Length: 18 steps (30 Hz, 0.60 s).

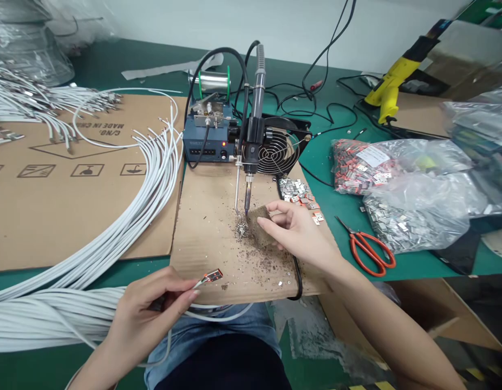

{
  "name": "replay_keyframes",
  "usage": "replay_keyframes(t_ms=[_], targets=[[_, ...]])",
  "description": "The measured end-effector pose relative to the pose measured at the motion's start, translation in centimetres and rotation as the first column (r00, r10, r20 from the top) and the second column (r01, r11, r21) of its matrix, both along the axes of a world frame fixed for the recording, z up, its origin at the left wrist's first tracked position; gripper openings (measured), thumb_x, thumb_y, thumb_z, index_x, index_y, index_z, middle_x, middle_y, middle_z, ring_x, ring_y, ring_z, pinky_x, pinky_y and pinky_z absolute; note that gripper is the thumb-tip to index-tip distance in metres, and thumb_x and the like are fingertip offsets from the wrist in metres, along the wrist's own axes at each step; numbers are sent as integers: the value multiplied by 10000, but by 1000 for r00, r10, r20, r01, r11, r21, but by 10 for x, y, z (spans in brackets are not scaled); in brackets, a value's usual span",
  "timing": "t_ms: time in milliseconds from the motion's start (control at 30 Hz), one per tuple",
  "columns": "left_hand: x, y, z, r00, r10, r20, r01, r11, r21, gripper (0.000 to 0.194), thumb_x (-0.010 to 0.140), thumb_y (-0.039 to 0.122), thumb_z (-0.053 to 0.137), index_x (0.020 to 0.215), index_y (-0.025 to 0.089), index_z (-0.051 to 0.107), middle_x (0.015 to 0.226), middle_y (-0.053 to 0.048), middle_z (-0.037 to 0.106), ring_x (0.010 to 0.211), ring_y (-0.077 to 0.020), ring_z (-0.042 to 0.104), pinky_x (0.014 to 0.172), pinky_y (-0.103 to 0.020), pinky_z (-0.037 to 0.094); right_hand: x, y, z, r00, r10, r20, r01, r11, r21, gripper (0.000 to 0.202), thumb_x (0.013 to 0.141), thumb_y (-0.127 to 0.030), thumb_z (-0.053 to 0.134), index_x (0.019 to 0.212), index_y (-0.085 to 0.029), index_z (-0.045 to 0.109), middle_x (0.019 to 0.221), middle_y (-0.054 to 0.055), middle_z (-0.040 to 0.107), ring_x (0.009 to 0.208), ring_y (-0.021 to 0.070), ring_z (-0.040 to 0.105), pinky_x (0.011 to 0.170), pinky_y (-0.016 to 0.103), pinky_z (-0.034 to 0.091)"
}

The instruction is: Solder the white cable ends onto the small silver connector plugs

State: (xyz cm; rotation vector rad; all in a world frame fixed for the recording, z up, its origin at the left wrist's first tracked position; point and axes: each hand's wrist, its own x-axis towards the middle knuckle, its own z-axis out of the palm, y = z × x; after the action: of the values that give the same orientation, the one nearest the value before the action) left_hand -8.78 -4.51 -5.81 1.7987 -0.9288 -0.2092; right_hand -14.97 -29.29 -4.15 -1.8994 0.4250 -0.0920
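Between thumb and fingers, my left hand point(157, 303) pinches a white cable close to its end, where a small connector with orange edges point(213, 275) sticks out. My right hand point(289, 227) grips a brown sponge point(260, 227) at the tip of the soldering iron point(248, 189). The iron hangs tip-down in a stand above the cardboard sheet point(210, 227). Below the tip lies a little heap of solder bits point(241, 227), with dark crumbs scattered around it. Loose metal connector parts point(295, 189) lie just behind my right hand.
A blue soldering station point(208, 143), solder spool point(214, 82) and fan point(275, 151) stand at the back. White cable bundles point(145, 200) fill the left. Red-handled scissors point(370, 252), bagged connector parts point(415, 214) and a yellow heat gun point(391, 86) lie on the right.
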Motion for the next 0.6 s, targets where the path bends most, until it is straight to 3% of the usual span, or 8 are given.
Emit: replay_keyframes(t_ms=[67, 167, 267, 333, 500, 600], targets=[[0, -1, 0, 1000, -2, 10, 2, 1000, -4, 210, 738, 25, 613, 812, 215, 665, 571, 62, 498, 455, -72, 432, 421, -192, 307, 1, 2, 0, 1000, -5, -16, 7, 994, 109, 136, 798, -272, 534, 852, -169, 463, 487, -100, 319, 384, 63, 318, 375, 186, 313], [-1, -2, 1, 1000, 7, 20, -7, 1000, 5, 198, 739, 33, 616, 806, 214, 664, 571, 62, 500, 459, -73, 436, 426, -192, 314, -1, 4, 2, 999, 7, -39, -2, 995, 104, 160, 792, -290, 546, 859, -167, 468, 483, -99, 328, 379, 66, 339, 368, 184, 301], [-1, -2, 1, 999, 23, 34, -24, 1000, 2, 194, 747, 42, 612, 814, 217, 662, 581, 60, 514, 464, -73, 449, 430, -188, 326, -7, 4, 6, 1000, 12, -8, -13, 997, -80, 142, 784, -266, 566, 854, -163, 498, 489, -87, 369, 425, 74, 360, 405, 190, 283], [0, -2, 1, 999, 4, 52, -4, 1000, -5, 206, 746, 33, 607, 821, 218, 657, 585, 60, 523, 460, -72, 458, 424, -182, 333, -12, 5, 10, 999, 23, 34, -14, 969, -246, 105, 793, -238, 561, 852, -164, 516, 500, -76, 426, 446, 79, 385, 429, 198, 290], [3, -2, 0, 998, -22, 65, 23, 1000, -8, 204, 744, 29, 602, 816, 213, 650, 572, 58, 521, 447, -72, 460, 422, -179, 344, -20, 15, 18, 975, 96, 203, 32, 836, -548, 48, 826, -183, 537, 860, -153, 553, 552, -44, 519, 458, 85, 449, 455, 205, 331], [3, -4, 2, 999, -3, 54, 1, 1000, 28, 179, 747, 44, 600, 797, 206, 658, 557, 54, 516, 443, -75, 457, 414, -176, 338, -25, 7, 16, 967, 163, 197, 1, 767, -641, 88, 844, -206, 535, 884, -145, 585, 624, -7, 579, 503, 104, 504, 497, 218, 383]])
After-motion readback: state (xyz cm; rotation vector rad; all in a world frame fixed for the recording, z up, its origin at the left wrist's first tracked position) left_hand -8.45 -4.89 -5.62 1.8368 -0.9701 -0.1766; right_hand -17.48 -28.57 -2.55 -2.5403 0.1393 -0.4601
